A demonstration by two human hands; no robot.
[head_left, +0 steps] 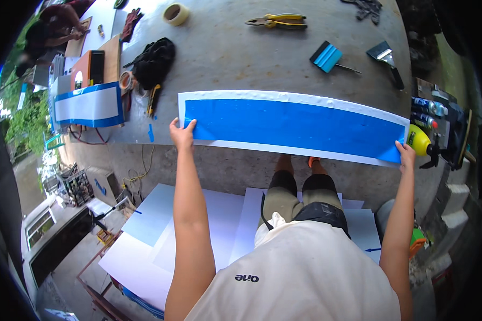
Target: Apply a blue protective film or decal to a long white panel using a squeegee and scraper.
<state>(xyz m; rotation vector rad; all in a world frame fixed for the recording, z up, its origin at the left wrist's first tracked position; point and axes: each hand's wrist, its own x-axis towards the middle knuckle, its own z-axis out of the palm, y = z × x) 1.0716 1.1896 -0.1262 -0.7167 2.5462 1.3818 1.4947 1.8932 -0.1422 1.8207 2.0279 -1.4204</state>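
A long white panel (289, 125) with a strip of blue film on its face spans the near edge of the metal table (241, 59). My left hand (182, 134) grips its left end, thumb over the front. At the right end my right hand (406, 156) holds the lower corner in the same way. The fingers behind the panel are hidden. Small bubbles or bumps show along the white upper border. Beyond the panel lie a blue squeegee (326, 56) and a scraper (386, 63) with a black handle.
Yellow-handled pliers (276, 21), a tape roll (176, 14), black cloth (152, 63) and a yellow-and-black cutter (154, 99) lie on the table. Right of the panel stands a yellow spray bottle (419, 140). White sheets (209, 219) lie behind me. Another person (59, 27) works at far left.
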